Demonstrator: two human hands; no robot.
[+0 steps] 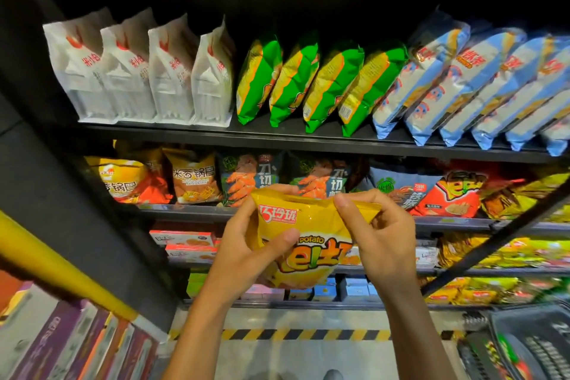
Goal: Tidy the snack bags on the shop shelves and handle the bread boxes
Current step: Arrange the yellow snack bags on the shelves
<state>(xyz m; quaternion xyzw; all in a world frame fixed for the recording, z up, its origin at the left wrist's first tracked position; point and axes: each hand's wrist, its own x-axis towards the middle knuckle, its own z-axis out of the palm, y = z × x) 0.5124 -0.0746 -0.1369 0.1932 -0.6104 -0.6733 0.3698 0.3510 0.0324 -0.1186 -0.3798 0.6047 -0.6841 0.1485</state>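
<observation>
A person stands before dark shop shelves, both hands raised and gripping a yellow bag of potato snacks [303, 241] held in the air in front of the second shelf [191, 211]. The left hand [246, 253] wraps the bag's left side, thumb pressed across its front and fingers hidden behind the packet; the right hand [377, 234] pinches the crimped top edge near the right corner, its fingertips curled over the seal. The bag's lower part is partly covered by the left palm, and its printed lettering is only half readable. On the top shelf [308, 140], four white pouches [138, 71] stand upright at the left, four green-and-yellow bags [317, 83] lean to the right beside them, and a row of pale blue bags [462, 83] leans the same way, the last of them cut off by the right edge of the view. Behind the held bag, orange bags [192, 177] and dark bags with a shrimp picture [246, 180] sit on the second shelf, with a red bag [453, 194] further right. Lower down, red-and-white boxes [185, 244] lie stacked on a third shelf, partly hidden by the left wrist; the yellow packets [493, 253] to the right are blurred and hard to make out. A yellow pole [58, 265] slants across the lower left above purple boxes [68, 342], themselves smeared. A dark basket [530, 342] sits at the lower right, cut off by the frame, and yellow-and-black floor tape [308, 334] runs along the foot of the shelving.
</observation>
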